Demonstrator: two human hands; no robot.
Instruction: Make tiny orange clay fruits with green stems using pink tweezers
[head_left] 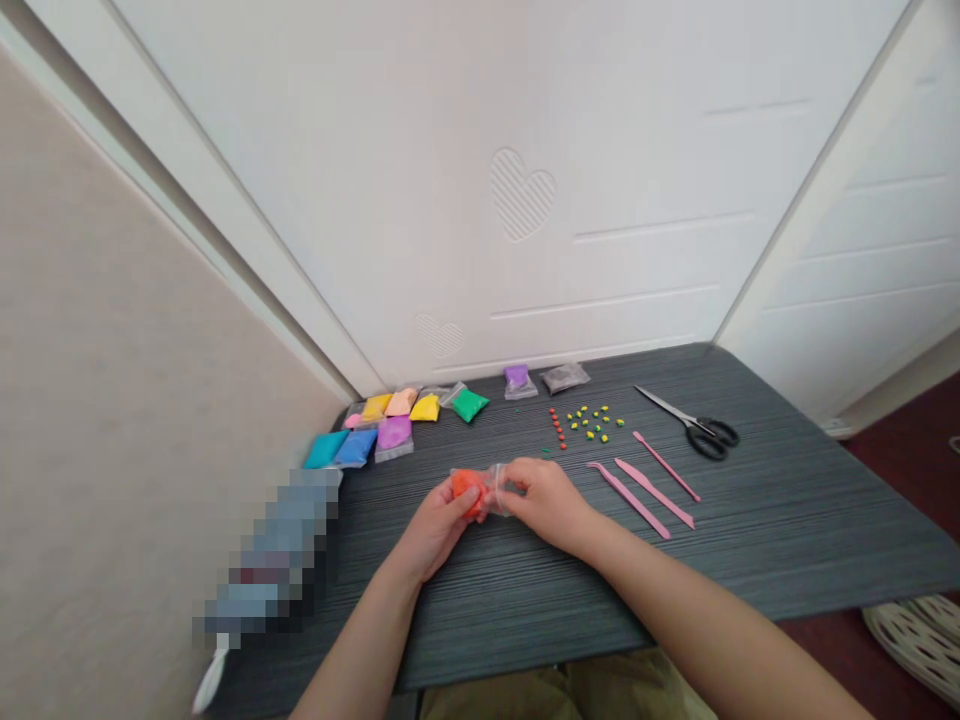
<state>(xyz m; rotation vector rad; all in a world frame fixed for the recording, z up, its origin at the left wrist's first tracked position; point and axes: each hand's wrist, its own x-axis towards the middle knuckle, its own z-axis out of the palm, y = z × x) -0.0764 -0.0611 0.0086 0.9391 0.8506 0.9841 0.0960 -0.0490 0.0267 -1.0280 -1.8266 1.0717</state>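
Note:
Over the front middle of the dark table, my left hand (439,525) is closed on a small clear bag of orange clay (466,490), thumb pressed on the clay part. My right hand (541,497) pinches the bag's clear plastic end between thumb and fingers. Just beyond my right hand lies a short row of tiny orange pieces (556,428), with several small yellow-and-green pieces (592,424) scattered to its right. Pink modelling tools (652,492) lie to the right of that hand.
Black-handled scissors (697,425) rest on the table (757,530) at the right. Bags of coloured clay (394,433) sit at the back left; a green one (470,404), a purple one (517,380) and a grey one (565,377) line the back. A blurred-out item (274,550) stands at the left edge.

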